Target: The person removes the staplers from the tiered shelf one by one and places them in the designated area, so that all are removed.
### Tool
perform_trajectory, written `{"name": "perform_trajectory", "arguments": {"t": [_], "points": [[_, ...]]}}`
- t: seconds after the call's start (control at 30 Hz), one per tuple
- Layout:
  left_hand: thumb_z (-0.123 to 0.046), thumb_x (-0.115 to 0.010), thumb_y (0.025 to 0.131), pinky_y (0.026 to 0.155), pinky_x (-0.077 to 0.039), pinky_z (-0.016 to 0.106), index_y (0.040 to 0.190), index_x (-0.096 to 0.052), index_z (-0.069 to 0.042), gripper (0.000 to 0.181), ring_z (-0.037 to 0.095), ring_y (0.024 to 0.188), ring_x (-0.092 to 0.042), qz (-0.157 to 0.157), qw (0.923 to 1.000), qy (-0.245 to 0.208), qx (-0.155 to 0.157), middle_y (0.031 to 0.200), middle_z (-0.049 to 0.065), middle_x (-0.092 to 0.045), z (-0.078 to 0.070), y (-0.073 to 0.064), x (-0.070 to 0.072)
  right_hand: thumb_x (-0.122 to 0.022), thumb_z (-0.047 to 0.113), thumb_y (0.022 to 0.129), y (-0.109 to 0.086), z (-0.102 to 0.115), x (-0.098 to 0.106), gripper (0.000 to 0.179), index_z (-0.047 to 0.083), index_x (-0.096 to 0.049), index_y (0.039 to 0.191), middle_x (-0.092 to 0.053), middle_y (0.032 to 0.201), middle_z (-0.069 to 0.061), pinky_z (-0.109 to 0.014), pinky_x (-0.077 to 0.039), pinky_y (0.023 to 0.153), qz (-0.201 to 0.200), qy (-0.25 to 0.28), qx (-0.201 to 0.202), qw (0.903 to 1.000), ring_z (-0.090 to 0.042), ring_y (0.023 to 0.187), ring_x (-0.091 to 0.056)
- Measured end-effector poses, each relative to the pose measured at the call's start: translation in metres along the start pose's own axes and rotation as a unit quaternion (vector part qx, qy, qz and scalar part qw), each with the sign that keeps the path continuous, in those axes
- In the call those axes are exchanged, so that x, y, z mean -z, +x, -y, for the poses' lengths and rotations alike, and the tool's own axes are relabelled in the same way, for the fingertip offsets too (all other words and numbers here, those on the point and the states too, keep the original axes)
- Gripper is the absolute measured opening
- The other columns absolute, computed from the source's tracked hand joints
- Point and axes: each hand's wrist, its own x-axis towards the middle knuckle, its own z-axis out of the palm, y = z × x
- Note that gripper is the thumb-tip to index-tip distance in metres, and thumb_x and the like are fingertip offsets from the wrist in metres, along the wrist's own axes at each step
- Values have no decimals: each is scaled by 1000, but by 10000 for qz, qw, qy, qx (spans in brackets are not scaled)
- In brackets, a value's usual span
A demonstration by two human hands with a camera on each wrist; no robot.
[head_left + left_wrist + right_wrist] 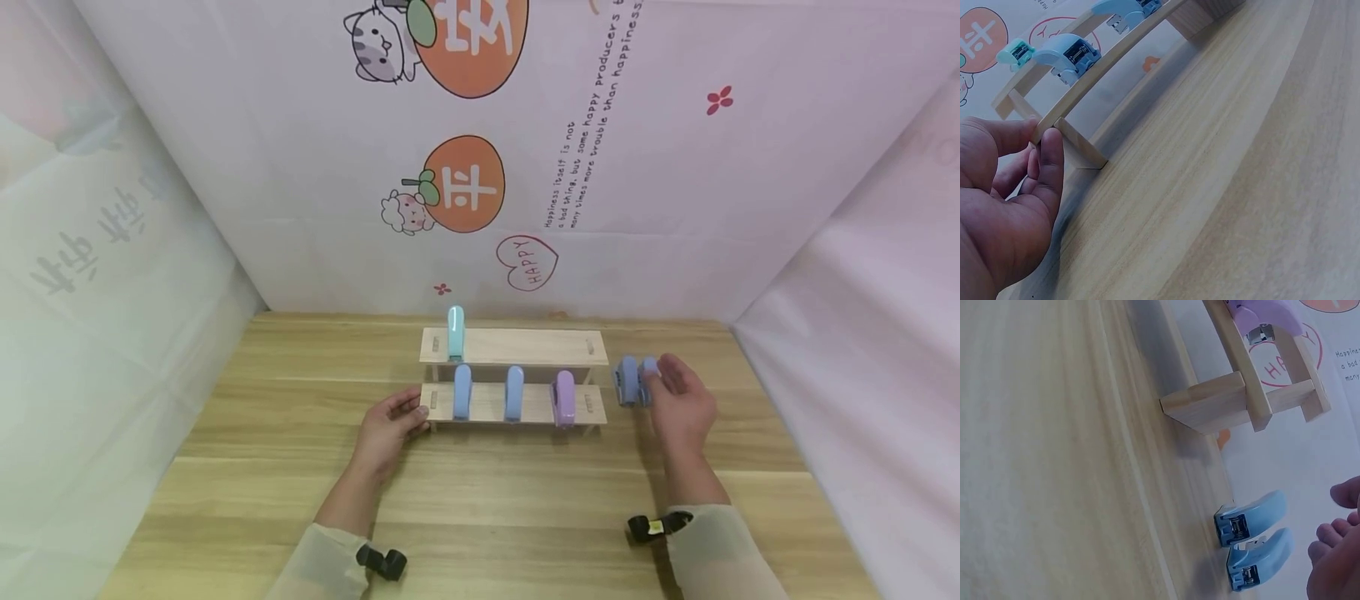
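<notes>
My left hand [386, 432] pinches the left end of the lower wooden shelf [487, 402] between thumb and fingers. On that shelf stand two blue staplers [462, 392] and a purple stapler [565, 398]. A mint-green stapler [456, 332] stands at the left of the upper shelf [525, 346]. Beyond the right end of the shelves, two more blue staplers [1252, 519] stand side by side on the table. My right hand [686, 408] is just right of them, its thumb and fingers parted; the right wrist view shows a gap between fingertips and staplers.
The two shelves stand on short wooden legs [1082, 147], near the back of the wood-grain table [495, 508]. Behind rises a white printed sheet [637, 275], and white sheets also hang at both sides. Each wrist wears a black camera [382, 562].
</notes>
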Motion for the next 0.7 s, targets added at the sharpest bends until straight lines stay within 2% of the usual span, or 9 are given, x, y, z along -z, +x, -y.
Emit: {"name": "perform_trajectory", "arguments": {"t": [0.27, 0.7], "points": [[0, -75, 93, 93, -63, 31, 136, -61, 0, 46, 24, 108, -64, -12, 10000, -45, 4, 128, 18, -59, 1, 0, 0, -75, 15, 96, -4, 3, -2, 49, 15, -63, 143, -61, 146, -9, -21, -53, 105, 268, 245, 227, 9991, -24, 133, -59], [1, -75, 93, 92, -63, 30, 136, -62, 1, 45, 23, 106, -64, -15, 10000, -50, 15, 127, 18, -59, 0, 0, -1, -79, 17, 93, -13, 21, -13, 50, 12, -65, 140, -64, 141, -10, -25, -53, 107, 436, 228, 514, 9975, -27, 131, -61]]}}
